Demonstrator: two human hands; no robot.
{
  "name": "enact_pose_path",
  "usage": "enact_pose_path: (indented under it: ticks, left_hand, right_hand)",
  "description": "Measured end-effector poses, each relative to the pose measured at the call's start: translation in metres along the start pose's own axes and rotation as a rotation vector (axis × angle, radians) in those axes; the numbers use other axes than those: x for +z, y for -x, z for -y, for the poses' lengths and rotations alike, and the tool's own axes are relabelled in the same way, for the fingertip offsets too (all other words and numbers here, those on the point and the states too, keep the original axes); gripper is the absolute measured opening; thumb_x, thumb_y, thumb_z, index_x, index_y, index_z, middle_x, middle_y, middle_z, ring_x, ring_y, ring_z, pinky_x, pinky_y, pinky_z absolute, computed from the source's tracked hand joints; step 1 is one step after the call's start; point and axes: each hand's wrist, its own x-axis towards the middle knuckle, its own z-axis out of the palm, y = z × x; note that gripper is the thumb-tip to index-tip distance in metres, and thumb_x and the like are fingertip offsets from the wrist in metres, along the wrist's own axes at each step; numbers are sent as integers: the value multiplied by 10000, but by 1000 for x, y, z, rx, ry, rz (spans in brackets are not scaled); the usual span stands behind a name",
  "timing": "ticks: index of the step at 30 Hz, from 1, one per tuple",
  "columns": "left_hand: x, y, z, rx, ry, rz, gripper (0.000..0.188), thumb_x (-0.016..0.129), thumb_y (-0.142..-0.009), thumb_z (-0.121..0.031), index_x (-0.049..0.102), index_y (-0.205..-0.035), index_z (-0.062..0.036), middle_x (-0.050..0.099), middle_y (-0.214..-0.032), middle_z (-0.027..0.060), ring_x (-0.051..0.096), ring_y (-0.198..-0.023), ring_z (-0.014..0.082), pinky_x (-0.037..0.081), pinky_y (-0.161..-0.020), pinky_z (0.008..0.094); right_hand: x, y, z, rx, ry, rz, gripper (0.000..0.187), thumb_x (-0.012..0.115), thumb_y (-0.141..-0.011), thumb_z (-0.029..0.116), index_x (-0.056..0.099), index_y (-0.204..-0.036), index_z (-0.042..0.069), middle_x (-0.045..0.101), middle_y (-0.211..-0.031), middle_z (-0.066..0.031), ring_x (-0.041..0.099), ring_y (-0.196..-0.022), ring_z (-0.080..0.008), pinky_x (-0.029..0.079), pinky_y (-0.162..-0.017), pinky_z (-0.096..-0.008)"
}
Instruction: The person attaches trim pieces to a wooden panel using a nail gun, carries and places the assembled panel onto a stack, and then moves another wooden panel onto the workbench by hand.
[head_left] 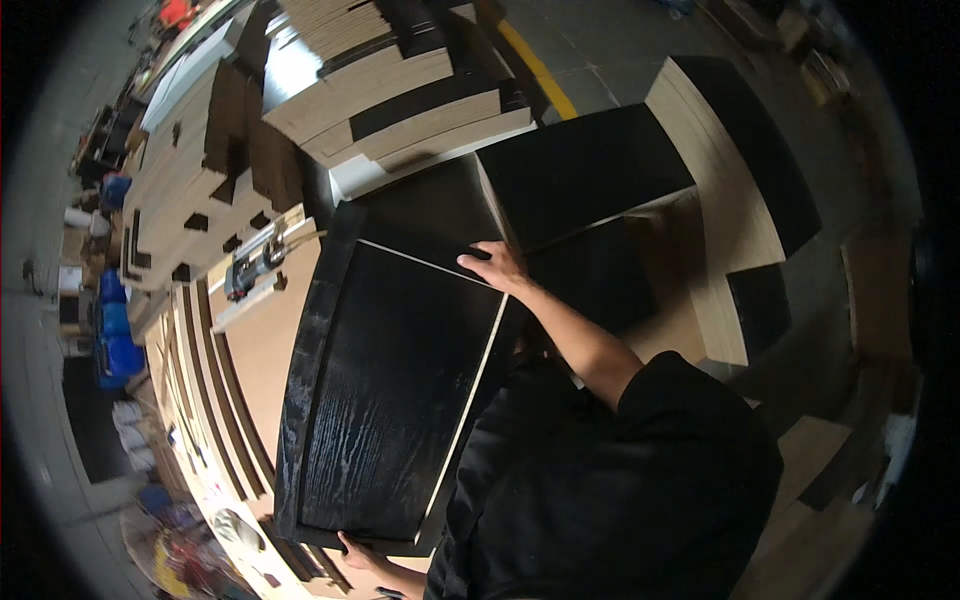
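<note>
A black wood-grain panel [390, 390] with a raised frame strip along its left side lies in front of me, with pale lines along its far and right edges. My left hand [365, 557] is at the panel's near edge, thumb on top and the other fingers hidden below it. Over the far right corner is my right hand [497, 268], its thumb and forefinger apart on the dark surface. Beyond that hand lie more black panels [585, 165], parted by a pale edge.
Stacked pale boards with black faces [390, 95] stand at the far side. A power tool [255, 265] lies on the tan worktop [265, 370] at left. To the right rises another board stack [725, 190]. Blue bins [120, 350] stand farther left; yellow floor tape [540, 65] runs behind.
</note>
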Motion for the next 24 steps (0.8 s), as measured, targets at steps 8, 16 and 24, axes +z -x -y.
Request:
enact_pose_path:
  ticks: [8,16,24]
  left_hand:
    - [61,-35,-189,324,226,109,584,780,-780,-438,611,-883,112,623,-763,149,542,-614,211,459,-534,356]
    - [142,48,-419,779,325,519,270,688,-890,-235,621,-910,26,563,-684,43,485,-575,125,386,-493,295]
    - [288,131,-601,1238,4,534,768,768,-723,-513,601,-1092,140,685,-958,241,656,-789,330,510,-752,419]
  right_hand:
    - [-103,25,-74,255,-153,-299,742,658,-795,603,611,-1198,-18,627,-1176,-223,601,-1107,-318,472,-936,-385]
    - [-177,90,-110,551,-318,-611,740,664,-788,605,626,-1185,-19,623,-1190,-221,576,-1146,-338,435,-986,-415]
    - [-175,162,-145,823,-386,-1046,669,659,-819,540,616,-1186,-17,635,-1156,-191,587,-1096,-303,443,-944,-383]
